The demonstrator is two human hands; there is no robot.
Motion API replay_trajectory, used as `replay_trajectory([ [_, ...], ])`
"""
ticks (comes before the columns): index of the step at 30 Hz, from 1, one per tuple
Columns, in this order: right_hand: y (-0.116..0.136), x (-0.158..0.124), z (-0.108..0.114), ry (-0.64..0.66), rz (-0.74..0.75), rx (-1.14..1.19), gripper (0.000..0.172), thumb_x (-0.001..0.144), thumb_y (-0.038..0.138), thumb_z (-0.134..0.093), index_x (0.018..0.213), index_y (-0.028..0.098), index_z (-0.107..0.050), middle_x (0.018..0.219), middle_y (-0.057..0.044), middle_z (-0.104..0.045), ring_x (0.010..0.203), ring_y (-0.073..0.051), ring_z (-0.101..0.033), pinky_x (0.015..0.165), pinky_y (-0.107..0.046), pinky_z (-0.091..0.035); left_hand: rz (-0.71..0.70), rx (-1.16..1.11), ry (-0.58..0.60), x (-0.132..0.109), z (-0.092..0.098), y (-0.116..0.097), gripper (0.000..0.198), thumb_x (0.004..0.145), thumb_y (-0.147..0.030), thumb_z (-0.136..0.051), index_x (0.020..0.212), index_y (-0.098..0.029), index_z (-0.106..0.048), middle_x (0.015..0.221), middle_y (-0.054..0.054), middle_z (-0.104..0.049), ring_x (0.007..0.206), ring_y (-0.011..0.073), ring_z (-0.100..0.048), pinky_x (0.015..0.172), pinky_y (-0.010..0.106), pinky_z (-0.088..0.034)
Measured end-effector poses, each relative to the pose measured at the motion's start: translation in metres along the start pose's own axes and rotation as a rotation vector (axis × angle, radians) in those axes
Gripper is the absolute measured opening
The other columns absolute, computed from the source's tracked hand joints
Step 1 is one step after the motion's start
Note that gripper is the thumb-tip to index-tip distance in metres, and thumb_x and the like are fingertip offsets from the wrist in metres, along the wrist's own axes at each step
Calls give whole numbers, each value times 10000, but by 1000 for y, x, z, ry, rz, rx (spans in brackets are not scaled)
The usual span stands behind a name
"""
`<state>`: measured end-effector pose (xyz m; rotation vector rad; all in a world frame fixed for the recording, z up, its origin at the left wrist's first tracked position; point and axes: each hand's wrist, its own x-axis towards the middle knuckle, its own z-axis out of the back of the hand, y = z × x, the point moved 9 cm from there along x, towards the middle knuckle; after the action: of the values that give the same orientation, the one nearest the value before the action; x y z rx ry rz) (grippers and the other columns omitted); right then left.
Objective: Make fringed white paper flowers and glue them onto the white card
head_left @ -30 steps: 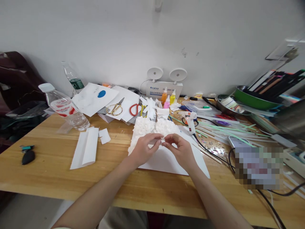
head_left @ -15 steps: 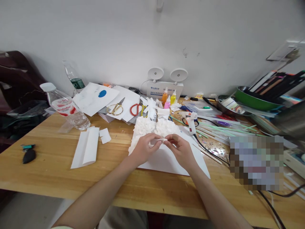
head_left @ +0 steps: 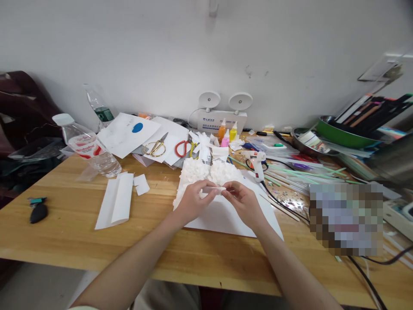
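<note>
My left hand (head_left: 197, 199) and my right hand (head_left: 242, 201) meet over a white sheet (head_left: 226, 219), each pinching one end of a small piece of white paper (head_left: 219, 190). Behind the hands, crumpled white paper bits (head_left: 223, 172) cover the upper part of the sheet, and more of them lie along its left side, partly hidden by my left hand. A white glue gun (head_left: 257, 165) rests just right of the sheet. Folded white paper (head_left: 115, 201) and small paper squares (head_left: 141, 184) lie to the left.
Gold scissors (head_left: 155, 147), red-handled pliers (head_left: 181, 149) and paint bottles (head_left: 226, 138) stand or lie at the back. A water bottle (head_left: 93, 150) is at left. Thin sticks, cables and a green bowl (head_left: 346, 133) crowd the right. A black object (head_left: 39, 212) sits far left.
The camera view has shifted very slightly. Both hands stay in place with the small paper between their fingertips, which shows a little more beside my left fingers.
</note>
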<state>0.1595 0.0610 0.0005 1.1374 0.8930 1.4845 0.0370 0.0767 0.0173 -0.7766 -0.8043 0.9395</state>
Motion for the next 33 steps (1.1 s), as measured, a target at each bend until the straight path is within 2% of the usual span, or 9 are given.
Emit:
replay_trajectory([
  [13,4,-2,-9,96,30,68,103,773,298,-533,777,195,-541,750,-19,-564,702,-145,-529,679,-270,-442,-46,-20,35,0,-4,-3,157,793,-282,-476,820,-180,-594,834,15,-629,796,129,-571,721,227,-423],
  [21,6,-3,-3,17,50,26,110,751,306,-569,781,200,-562,752,-23,-592,696,-154,-534,687,-291,-441,-35,-37,-11,0,0,-2,159,782,-307,-499,822,-184,-593,823,12,-637,786,131,-579,719,234,-431],
  [33,2,-3,4,-63,27,62,145,707,305,-618,776,192,-559,743,-21,-588,688,-151,-534,668,-287,-448,-34,-87,4,-1,-2,-6,178,792,-270,-462,847,-182,-608,838,25,-638,785,138,-573,715,246,-440],
])
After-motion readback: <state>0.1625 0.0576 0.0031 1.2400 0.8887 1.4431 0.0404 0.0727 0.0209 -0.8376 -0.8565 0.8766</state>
